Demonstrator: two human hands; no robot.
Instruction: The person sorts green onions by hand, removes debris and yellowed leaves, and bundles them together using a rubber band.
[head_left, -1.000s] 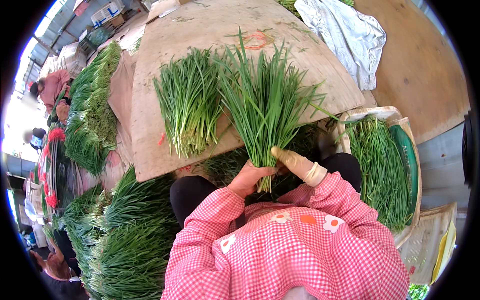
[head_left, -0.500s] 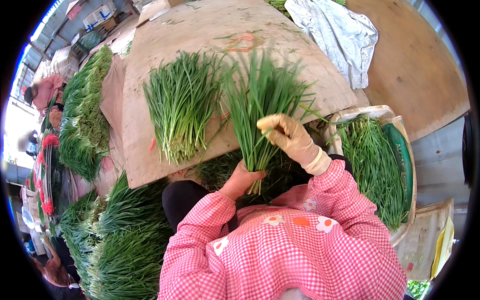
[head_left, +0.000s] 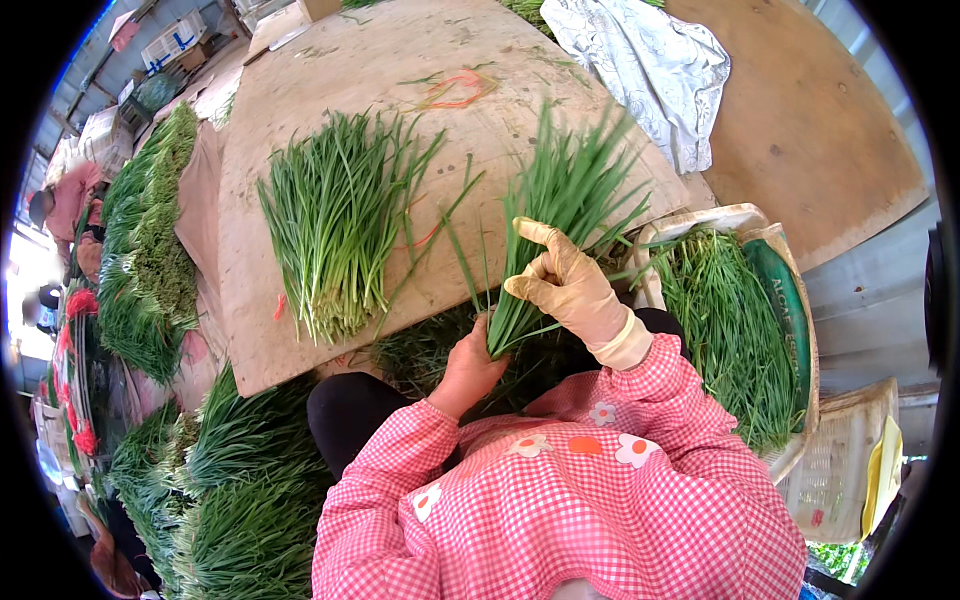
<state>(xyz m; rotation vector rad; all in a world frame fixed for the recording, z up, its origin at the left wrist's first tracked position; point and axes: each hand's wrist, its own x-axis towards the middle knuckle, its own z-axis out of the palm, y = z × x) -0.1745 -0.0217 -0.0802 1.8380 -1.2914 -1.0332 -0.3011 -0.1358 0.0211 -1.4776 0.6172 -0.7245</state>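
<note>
My bare left hand [head_left: 467, 368] is closed round the lower stems of a bunch of garlic chives [head_left: 570, 180], just off the table's front edge. The bunch's green leaves fan up and to the right, blurred at the tips. My right hand [head_left: 572, 290], in a pale rubber glove, lies over the middle of the bunch. Its index finger and thumb are apart and point left, while the other fingers are partly curled. A few loose blades lean left from the held stems. To the left, a thicker pile of chives [head_left: 335, 220] lies on the wooden table [head_left: 400, 100].
An orange-red string [head_left: 460, 88] and leaf scraps lie farther back. A patterned white cloth [head_left: 650, 70] drapes over the far right. At right stands a bin [head_left: 765, 225] full of chives. More chives [head_left: 250, 500] are stacked at lower left. Another person [head_left: 75, 205] is at far left.
The held bunch has tipped to the right, and several blades have separated on its left side. My right index finger has straightened away from the thumb. The view has shifted slightly.
</note>
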